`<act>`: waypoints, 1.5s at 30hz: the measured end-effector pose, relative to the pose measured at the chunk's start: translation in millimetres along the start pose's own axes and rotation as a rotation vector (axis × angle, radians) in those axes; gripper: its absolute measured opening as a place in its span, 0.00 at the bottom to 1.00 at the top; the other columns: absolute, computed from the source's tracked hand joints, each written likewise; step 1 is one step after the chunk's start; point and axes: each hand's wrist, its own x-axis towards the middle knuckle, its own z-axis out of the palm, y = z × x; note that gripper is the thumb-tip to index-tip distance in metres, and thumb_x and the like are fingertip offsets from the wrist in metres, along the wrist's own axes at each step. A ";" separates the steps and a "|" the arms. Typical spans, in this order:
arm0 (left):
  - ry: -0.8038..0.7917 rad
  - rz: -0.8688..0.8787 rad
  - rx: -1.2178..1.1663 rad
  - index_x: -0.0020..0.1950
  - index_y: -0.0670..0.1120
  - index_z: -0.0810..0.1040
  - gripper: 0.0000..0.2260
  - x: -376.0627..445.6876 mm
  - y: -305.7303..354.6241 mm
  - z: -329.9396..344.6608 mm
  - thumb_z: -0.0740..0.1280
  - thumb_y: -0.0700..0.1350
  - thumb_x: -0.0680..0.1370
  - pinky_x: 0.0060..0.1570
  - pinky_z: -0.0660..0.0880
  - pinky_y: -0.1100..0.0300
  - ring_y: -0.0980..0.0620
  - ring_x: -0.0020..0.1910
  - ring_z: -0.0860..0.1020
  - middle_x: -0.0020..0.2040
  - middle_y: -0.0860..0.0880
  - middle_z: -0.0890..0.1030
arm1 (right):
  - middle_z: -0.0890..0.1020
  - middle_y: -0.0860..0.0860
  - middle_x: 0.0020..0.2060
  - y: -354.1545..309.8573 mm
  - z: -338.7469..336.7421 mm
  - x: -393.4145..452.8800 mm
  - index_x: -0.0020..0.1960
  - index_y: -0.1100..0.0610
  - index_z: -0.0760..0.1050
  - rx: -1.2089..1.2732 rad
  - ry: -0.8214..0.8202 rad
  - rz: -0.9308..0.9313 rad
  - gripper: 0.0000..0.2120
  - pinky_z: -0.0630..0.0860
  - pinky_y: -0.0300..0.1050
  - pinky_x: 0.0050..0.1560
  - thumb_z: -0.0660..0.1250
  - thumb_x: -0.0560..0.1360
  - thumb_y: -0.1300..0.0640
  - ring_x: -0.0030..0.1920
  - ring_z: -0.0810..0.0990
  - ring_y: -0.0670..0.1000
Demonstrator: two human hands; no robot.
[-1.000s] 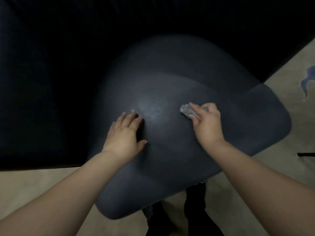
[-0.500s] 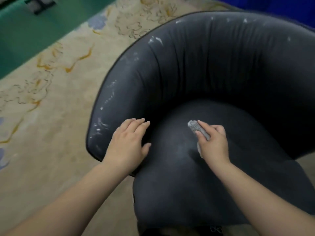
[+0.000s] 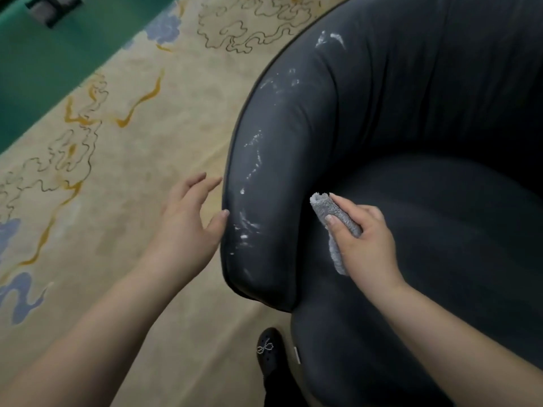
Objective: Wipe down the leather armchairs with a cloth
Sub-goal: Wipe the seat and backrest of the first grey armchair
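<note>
Head view: floor is a beige carpet (image 3: 123, 177) with gold, blue and dark-outlined cloud swirls; a green band (image 3: 44, 66) runs along the top left edge, with a dark object on it at the frame edge, too cut off to identify.

Dark leather armchair (image 3: 411, 118) fills the right half. Curved tub back wraps round into a rolled arm (image 3: 264, 207) on the left side, piped edge on the outside. Leather is creased vertically on the inner back. White flaky scuffs along the top of the arm and up round the back rim; heaviest near the arm's front end. Seat cushion (image 3: 440, 259) is smooth and dull, with no white marks visible on it.

Left hand (image 3: 188, 227): open, fingers spread, holding nothing, over the carpet just outside the arm; thumb tip at the arm's outer edge, contact not certain.

Right hand (image 3: 364, 239): closed round a folded grey fluffy cloth (image 3: 326, 210), thumb on top. Cloth pokes out past the fingertips and hangs below the palm, sitting over the crease where the arm meets the seat.

Black shoe (image 3: 269, 351) with a beaded bow on the carpet at the chair's front corner, bottom centre.
</note>
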 end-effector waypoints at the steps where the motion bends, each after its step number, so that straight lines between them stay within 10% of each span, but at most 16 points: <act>1: -0.040 0.022 -0.048 0.72 0.56 0.67 0.24 5.8 -6.9 -1.1 0.68 0.47 0.77 0.65 0.69 0.58 0.54 0.65 0.70 0.73 0.56 0.63 | 0.72 0.47 0.50 -7.3 12.0 -4.2 0.60 0.45 0.77 0.033 0.004 -0.013 0.15 0.67 0.18 0.37 0.67 0.76 0.59 0.41 0.75 0.30; 6: -0.271 0.134 -0.177 0.72 0.59 0.66 0.27 29.8 -28.5 -3.5 0.69 0.43 0.76 0.43 0.72 0.77 0.64 0.52 0.76 0.66 0.56 0.71 | 0.72 0.47 0.51 -40.1 70.2 -23.6 0.61 0.40 0.75 0.065 0.094 -0.051 0.17 0.65 0.19 0.49 0.68 0.76 0.57 0.48 0.75 0.34; 13: -0.372 0.170 -0.202 0.71 0.65 0.64 0.27 50.9 -39.8 -9.4 0.69 0.46 0.76 0.53 0.78 0.55 0.62 0.48 0.80 0.48 0.67 0.74 | 0.66 0.45 0.49 -28.3 132.9 -68.5 0.65 0.45 0.75 -0.114 0.185 -0.239 0.18 0.71 0.33 0.56 0.65 0.75 0.48 0.50 0.73 0.44; 20: -0.411 0.195 -0.279 0.73 0.64 0.60 0.30 49.2 -48.7 -1.3 0.68 0.44 0.77 0.51 0.76 0.62 0.67 0.49 0.78 0.68 0.61 0.70 | 0.66 0.51 0.50 1.1 114.2 -27.7 0.64 0.48 0.74 -0.055 0.448 -0.009 0.17 0.69 0.28 0.55 0.66 0.77 0.60 0.45 0.71 0.38; 24: -0.450 0.173 -0.311 0.76 0.63 0.56 0.33 41.6 -52.4 1.7 0.68 0.43 0.77 0.43 0.70 0.78 0.72 0.48 0.77 0.66 0.57 0.73 | 0.66 0.50 0.49 -6.7 138.1 -62.5 0.65 0.50 0.74 -0.173 0.290 -0.376 0.17 0.68 0.29 0.55 0.65 0.76 0.54 0.48 0.71 0.43; 29: -0.536 0.175 -0.291 0.76 0.64 0.51 0.38 35.4 -54.5 -5.0 0.69 0.42 0.76 0.48 0.72 0.70 0.71 0.50 0.78 0.74 0.59 0.64 | 0.66 0.50 0.48 -7.5 129.4 -37.6 0.64 0.50 0.76 -0.032 0.409 -0.148 0.17 0.67 0.22 0.49 0.67 0.76 0.60 0.45 0.72 0.35; 35: -0.549 0.140 -0.270 0.76 0.64 0.54 0.35 40.0 -56.2 -10.1 0.66 0.39 0.78 0.42 0.69 0.79 0.71 0.49 0.78 0.68 0.48 0.74 | 0.66 0.51 0.48 2.9 137.0 -98.2 0.64 0.51 0.76 -0.223 0.186 -0.457 0.17 0.71 0.33 0.52 0.66 0.76 0.55 0.47 0.71 0.46; 45: -0.559 0.112 -0.216 0.75 0.66 0.55 0.32 31.2 -57.0 -15.1 0.64 0.41 0.80 0.36 0.69 0.79 0.67 0.43 0.78 0.55 0.53 0.80 | 0.66 0.53 0.48 -8.6 127.7 -40.4 0.65 0.52 0.75 -0.194 0.228 -0.398 0.18 0.66 0.27 0.55 0.67 0.75 0.59 0.46 0.68 0.42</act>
